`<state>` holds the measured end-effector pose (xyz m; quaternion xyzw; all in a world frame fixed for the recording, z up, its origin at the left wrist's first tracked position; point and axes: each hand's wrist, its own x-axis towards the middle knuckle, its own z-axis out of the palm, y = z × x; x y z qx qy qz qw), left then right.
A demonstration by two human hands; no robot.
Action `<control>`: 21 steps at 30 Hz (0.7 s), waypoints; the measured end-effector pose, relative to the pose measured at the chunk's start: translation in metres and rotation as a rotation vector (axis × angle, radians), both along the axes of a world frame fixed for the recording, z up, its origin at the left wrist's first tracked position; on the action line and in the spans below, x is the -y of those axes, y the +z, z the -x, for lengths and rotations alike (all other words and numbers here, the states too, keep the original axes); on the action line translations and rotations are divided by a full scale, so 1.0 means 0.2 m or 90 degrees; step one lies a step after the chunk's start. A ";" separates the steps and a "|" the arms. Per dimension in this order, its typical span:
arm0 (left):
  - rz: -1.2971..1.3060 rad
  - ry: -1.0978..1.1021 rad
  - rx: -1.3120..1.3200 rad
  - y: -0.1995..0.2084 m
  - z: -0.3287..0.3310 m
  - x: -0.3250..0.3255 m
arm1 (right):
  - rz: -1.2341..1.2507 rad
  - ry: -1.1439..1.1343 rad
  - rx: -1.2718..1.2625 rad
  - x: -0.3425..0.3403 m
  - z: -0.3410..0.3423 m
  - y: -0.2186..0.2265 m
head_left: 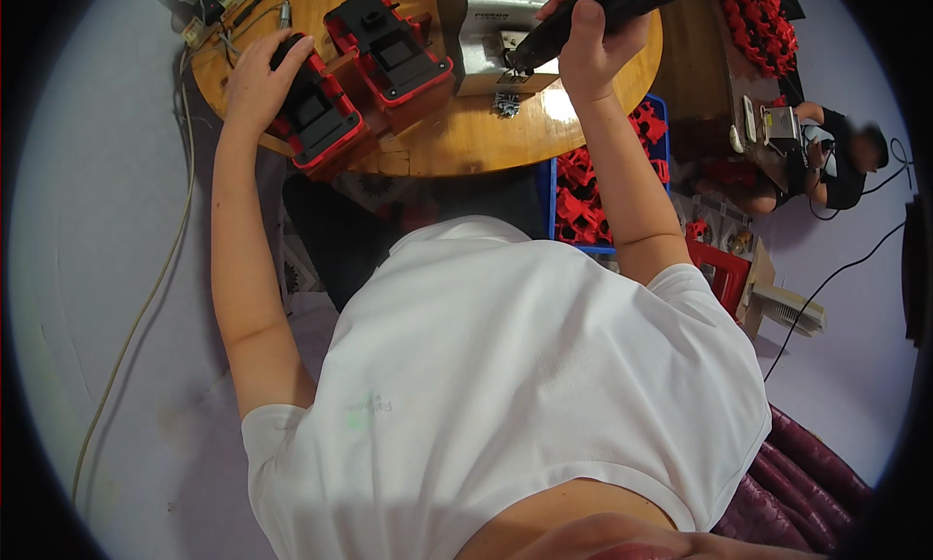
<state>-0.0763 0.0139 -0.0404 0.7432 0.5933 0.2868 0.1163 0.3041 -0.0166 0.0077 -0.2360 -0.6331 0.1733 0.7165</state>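
Observation:
My left hand is at the far end of a black and red housing at the left of the table, thumb and fingers holding its edge. Beside it to the right lies a second black and red housing. In my right hand is a black electric screwdriver, its body tilted and its tip pointing down to the left. That tip meets the small outlet on the front of a silver metal box, probably a screw feeder. A little heap of screws lies just below the box.
The round wooden table ends close to my body. Below its right edge stands a blue crate with red parts. More red parts are piled at the far right, near another person. Cables hang at the left.

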 end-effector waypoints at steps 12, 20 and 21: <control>0.016 0.065 -0.066 -0.03 0.03 0.02 | 0.120 0.241 -0.126 0.10 0.53 0.35; 0.021 0.027 0.028 0.16 -0.14 0.13 | 0.040 0.292 -0.097 0.08 0.76 0.26; 0.036 0.030 0.034 0.19 -0.16 0.14 | 0.043 0.287 -0.089 0.08 0.77 0.26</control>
